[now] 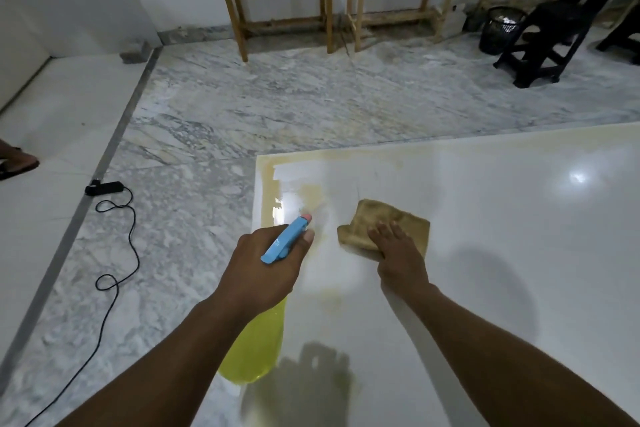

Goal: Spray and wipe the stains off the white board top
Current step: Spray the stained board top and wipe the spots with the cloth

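Currently left hand [263, 270] grips the spray bottle [284, 241], fingers curled round its blue plastic trigger head, pink nozzle aimed at the yellow-brown stains [267, 194] at the far-left corner of the white board top [519, 218], likely to wet them. Right hand [398, 253] presses flat, fingers straight, on a folded tan cloth [374, 215] just beside, staged for wiping. Board glossy; bottle body translucent yellow.

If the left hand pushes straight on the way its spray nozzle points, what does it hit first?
Probably only the white board itself: the spray bottle in the left hand aims at the stained far edge, passing left of the cloth. Height above the board is unclear.
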Action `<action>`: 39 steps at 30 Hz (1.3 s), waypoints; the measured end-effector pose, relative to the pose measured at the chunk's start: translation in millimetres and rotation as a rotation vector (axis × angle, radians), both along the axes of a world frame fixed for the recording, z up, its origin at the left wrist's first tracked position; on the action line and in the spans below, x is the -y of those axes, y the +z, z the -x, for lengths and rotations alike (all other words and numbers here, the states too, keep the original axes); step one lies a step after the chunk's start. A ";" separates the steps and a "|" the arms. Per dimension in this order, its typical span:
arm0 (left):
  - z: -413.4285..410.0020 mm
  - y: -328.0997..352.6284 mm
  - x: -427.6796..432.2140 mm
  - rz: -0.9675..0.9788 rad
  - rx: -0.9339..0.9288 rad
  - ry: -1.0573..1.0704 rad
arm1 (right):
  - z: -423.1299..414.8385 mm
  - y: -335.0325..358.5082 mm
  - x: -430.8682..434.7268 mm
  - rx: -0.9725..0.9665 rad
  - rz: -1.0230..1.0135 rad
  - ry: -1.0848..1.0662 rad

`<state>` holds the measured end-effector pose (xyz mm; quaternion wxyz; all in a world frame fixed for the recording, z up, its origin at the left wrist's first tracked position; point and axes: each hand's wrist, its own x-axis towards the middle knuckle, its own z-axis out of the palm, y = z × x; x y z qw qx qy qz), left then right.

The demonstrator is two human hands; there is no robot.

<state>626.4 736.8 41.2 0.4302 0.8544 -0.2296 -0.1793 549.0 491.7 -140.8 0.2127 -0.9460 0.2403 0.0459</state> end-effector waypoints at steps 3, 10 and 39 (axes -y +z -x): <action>29.3 9.8 -24.1 0.010 -0.015 0.009 | 62.2 2.2 -42.6 -0.009 -0.003 -0.012; 118.0 26.2 -108.0 -0.024 0.015 -0.064 | 210.7 7.7 -162.0 0.073 -0.043 -0.029; -35.6 -10.1 -53.1 -0.107 0.132 -0.113 | -85.6 135.5 32.4 0.177 -0.367 -0.428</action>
